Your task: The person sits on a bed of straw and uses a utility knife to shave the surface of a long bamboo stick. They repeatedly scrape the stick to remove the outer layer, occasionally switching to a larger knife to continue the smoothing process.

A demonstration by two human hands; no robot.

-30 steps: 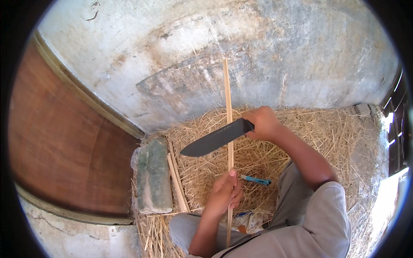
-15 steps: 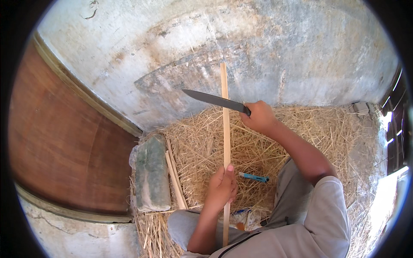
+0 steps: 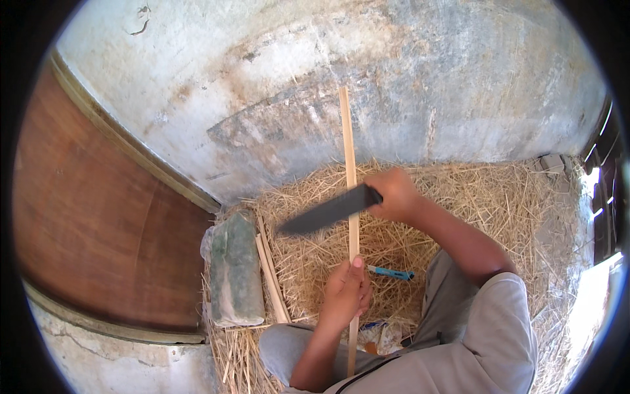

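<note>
My left hand (image 3: 346, 293) is wrapped round a long pale wooden strip (image 3: 348, 131) near its lower part, thumb pointing up along it. The strip stands lengthwise in front of me, its lower end reaching my lap. My right hand (image 3: 394, 194) grips the handle of a large dark knife (image 3: 321, 215). Its broad blade crosses the strip above my left hand and points left and toward me, slightly smeared by motion. Whether the edge touches the wood, I cannot tell. A blue box cutter (image 3: 392, 272) lies on the straw just right of my left hand.
Straw (image 3: 459, 197) covers the ground around my legs. To the left lie a greenish stone-like block (image 3: 235, 272) and several wooden strips (image 3: 272, 276). A stained wall (image 3: 275, 79) rises at the far side, with a brown wooden panel (image 3: 105, 203) at left. Broken bricks (image 3: 553, 164) sit far right.
The knife has swung down toward me along the strip, its tip now pointing left and nearer. My right hand has lowered slightly; the left keeps its hold on the strip.
</note>
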